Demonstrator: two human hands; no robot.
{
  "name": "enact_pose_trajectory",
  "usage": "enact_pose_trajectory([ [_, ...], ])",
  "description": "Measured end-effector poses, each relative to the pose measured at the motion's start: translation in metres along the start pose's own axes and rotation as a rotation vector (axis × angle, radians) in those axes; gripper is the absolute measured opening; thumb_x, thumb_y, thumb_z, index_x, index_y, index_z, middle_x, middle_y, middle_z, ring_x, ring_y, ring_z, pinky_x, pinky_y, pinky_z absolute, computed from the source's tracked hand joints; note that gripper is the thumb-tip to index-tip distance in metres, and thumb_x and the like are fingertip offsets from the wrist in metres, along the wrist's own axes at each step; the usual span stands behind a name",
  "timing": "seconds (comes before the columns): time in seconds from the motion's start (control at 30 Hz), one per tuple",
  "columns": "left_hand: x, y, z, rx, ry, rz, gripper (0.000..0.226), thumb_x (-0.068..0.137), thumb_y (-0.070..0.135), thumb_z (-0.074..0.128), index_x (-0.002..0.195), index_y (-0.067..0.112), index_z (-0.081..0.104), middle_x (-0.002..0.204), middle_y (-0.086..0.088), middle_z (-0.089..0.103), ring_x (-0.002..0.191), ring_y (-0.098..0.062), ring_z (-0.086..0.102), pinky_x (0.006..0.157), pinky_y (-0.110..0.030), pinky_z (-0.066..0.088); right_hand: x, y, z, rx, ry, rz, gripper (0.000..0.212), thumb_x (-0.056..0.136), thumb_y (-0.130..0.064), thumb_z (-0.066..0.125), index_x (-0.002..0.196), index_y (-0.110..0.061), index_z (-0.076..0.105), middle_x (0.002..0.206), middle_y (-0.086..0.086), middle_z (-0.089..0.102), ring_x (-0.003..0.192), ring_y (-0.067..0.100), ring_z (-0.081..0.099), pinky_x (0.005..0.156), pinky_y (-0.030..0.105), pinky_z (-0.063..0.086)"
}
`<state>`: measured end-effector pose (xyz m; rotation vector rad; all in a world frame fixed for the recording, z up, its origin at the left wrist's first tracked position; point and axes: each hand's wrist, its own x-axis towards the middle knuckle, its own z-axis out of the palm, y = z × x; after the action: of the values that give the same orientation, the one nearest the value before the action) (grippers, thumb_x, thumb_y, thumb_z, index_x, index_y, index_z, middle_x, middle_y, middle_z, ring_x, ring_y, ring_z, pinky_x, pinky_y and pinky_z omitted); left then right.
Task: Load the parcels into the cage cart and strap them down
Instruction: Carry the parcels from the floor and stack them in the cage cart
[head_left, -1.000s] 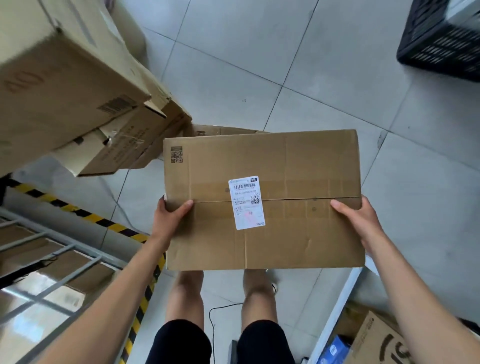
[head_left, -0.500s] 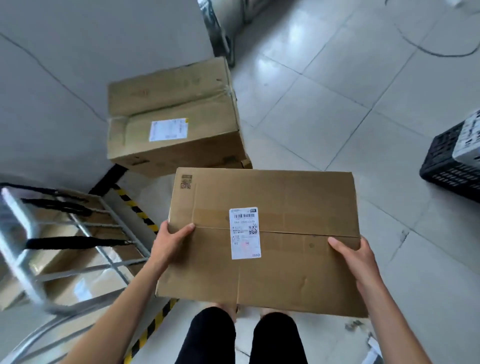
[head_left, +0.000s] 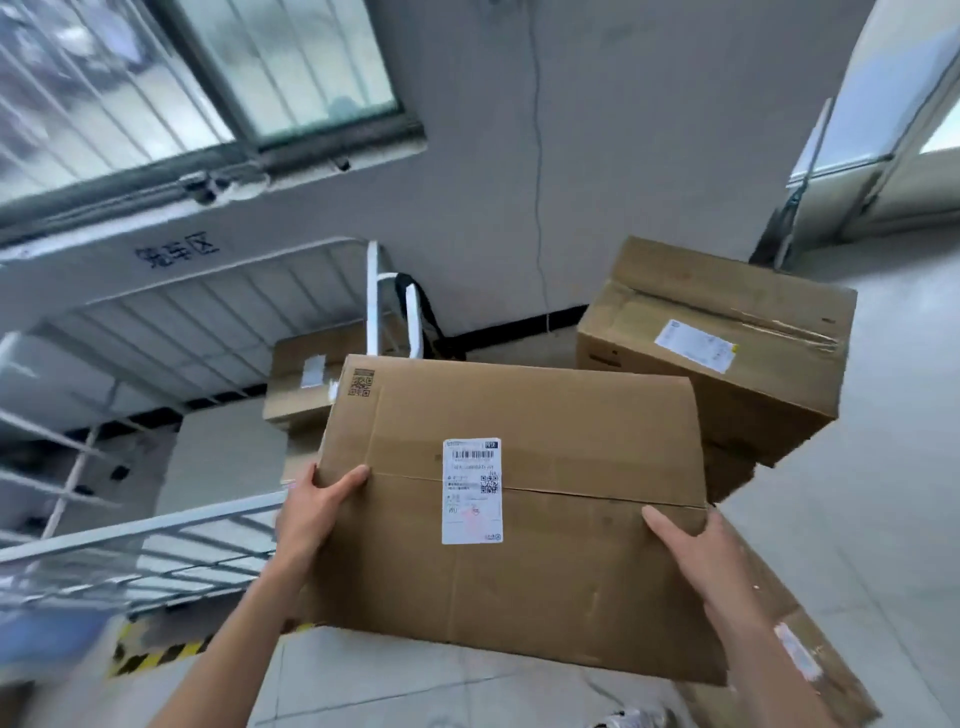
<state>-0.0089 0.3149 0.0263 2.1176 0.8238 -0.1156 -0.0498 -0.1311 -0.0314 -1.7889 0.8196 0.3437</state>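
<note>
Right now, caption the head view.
Left hand and right hand hold a labelled brown cardboard parcel beside a white metal cage cart.

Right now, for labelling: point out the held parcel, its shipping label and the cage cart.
held parcel (head_left: 571, 571), head view, bare cardboard top.
shipping label (head_left: 471, 491), head view, its middle.
cage cart (head_left: 156, 525), head view, near top rail.
</note>
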Motion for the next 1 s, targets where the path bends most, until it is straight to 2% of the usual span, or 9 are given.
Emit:
enact_pose_trajectory([
  [0.13,0.034,-0.064,-0.106,-0.107,0.125,-0.092,0.085,0.06,0.071,0.076,0.131,0.027,0.058,0.118,-0.001,0.07,0.109,-0.029,0.065,0.1,-0.052,0.051,-0.019,-0.065,0.11,-0.106,-0.08,-0.12,0.09,0.066,-0.071,0.073,0.137,-0.024,0.044,0.13,0.005,0.061,0.115,0.032,0.059,0.1,0.051,0.049],
  [0.23,0.059,-0.117,-0.174,-0.15,0.204,-0.159,0.075,0.056,0.069,0.075,0.117,0.028,0.062,0.112,0.002,0.071,0.104,-0.027,0.066,0.098,-0.051,0.051,-0.043,-0.09,0.199,-0.172,-0.14,-0.164,0.092,0.067,-0.071,0.074,0.139,-0.022,0.044,0.13,0.005,0.062,0.117,0.033,0.059,0.1,0.05,0.049],
  [0.33,0.084,-0.16,-0.222,-0.194,0.245,-0.252,0.075,0.054,0.061,0.077,0.118,0.023,0.063,0.118,-0.003,0.069,0.109,-0.028,0.064,0.102,-0.05,0.048,-0.067,-0.104,0.274,-0.211,-0.152,-0.192,0.073,0.069,-0.064,0.077,0.123,-0.021,0.053,0.122,0.007,0.067,0.112,0.034,0.061,0.097,0.048,0.049],
  [0.43,0.11,-0.189,-0.254,-0.231,0.261,-0.297,0.065,0.056,0.057,0.075,0.11,0.024,0.063,0.115,-0.007,0.072,0.101,-0.028,0.065,0.097,-0.046,0.051,-0.082,-0.122,0.334,-0.261,-0.127,-0.225,0.062,0.071,-0.064,0.075,0.114,-0.025,0.054,0.115,0.005,0.069,0.107,0.034,0.063,0.091,0.045,0.05],
  [0.5,0.13,-0.196,-0.262,-0.197,0.292,-0.298,0.061,0.06,0.063,0.072,0.11,0.029,0.062,0.117,-0.006,0.071,0.097,-0.027,0.062,0.088,-0.041,0.048,-0.079,-0.141,0.358,-0.282,-0.113,-0.257,0.066,0.068,-0.071,0.072,0.115,-0.028,0.054,0.113,0.002,0.07,0.105,0.032,0.064,0.089,0.044,0.051],
  [0.57,0.155,-0.198,-0.266,-0.119,0.349,-0.309,0.063,0.069,0.068,0.069,0.118,0.029,0.063,0.121,-0.007,0.069,0.105,-0.033,0.062,0.081,-0.039,0.039,-0.068,-0.167,0.378,-0.323,-0.085,-0.277,0.072,0.064,-0.079,0.067,0.116,-0.031,0.055,0.109,-0.002,0.069,0.102,0.03,0.064,0.086,0.045,0.052],
  [0.7,0.194,-0.189,-0.265,-0.076,0.403,-0.305,0.074,0.072,0.075,0.058,0.126,0.025,0.059,0.119,-0.008,0.07,0.114,-0.037,0.061,0.091,-0.042,0.042,-0.05,-0.209,0.402,-0.402,-0.029,-0.325,0.069,0.062,-0.087,0.059,0.108,-0.037,0.054,0.098,-0.005,0.066,0.095,0.031,0.063,0.078,0.042,0.051],
  [0.83,0.222,-0.189,-0.269,-0.068,0.406,-0.293,0.081,0.072,0.077,0.057,0.134,0.024,0.056,0.119,-0.005,0.071,0.114,-0.035,0.062,0.098,-0.044,0.047,-0.045,-0.225,0.419,-0.424,0.035,-0.35,0.066,0.061,-0.089,0.054,0.101,-0.037,0.053,0.09,-0.004,0.063,0.083,0.028,0.056,0.074,0.04,0.044],
  [1.0,0.261,-0.194,-0.296,-0.018,0.425,-0.28,0.068,0.076,0.074,0.061,0.123,0.025,0.062,0.112,-0.001,0.072,0.109,-0.033,0.063,0.088,-0.041,0.045,-0.039,-0.252,0.459,-0.423,0.019,-0.358,0.062,0.065,-0.083,0.06,0.104,-0.035,0.056,0.09,-0.005,0.062,0.09,0.031,0.059,0.078,0.042,0.044],
])
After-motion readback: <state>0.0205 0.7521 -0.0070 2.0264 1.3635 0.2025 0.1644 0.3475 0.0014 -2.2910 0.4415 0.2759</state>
